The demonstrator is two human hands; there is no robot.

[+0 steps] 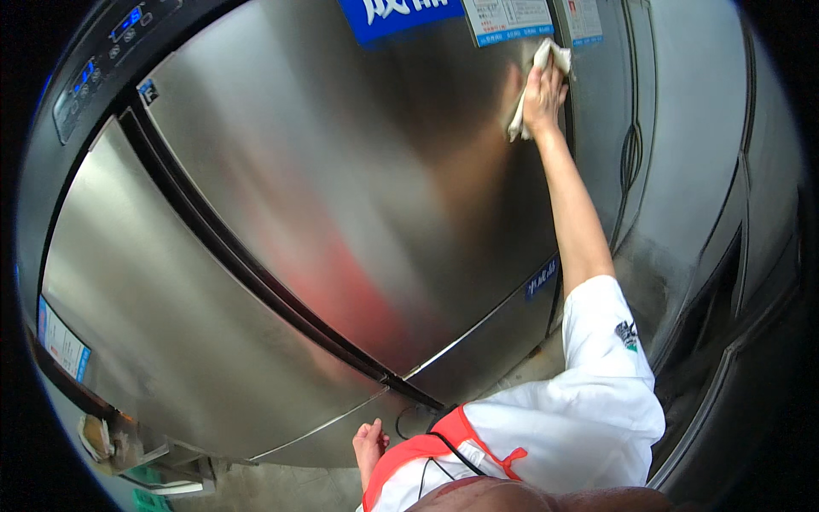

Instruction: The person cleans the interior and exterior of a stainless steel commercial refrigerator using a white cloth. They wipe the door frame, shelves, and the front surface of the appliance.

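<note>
My right arm reaches up, and my right hand (544,99) presses a folded white cloth (518,118) against a stainless steel refrigerator door (358,153). The cloth lies close to the door's right edge, just under a posted notice (508,19). It shows past my fingertips and along the side of the palm. Low in front of my body, my left hand (371,441) is held with curled fingers, and nothing shows in it. A second steel door (179,307) fills the left side, divided from the first by a dark vertical handle channel (256,256).
Control panels (128,22) with blue digits run along the top left. A blue sign (403,19) with writing sits high on the door. Looped cable (631,153) hangs at the right wall. A green crate (152,500) stands at lower left beside floor tiles (288,489).
</note>
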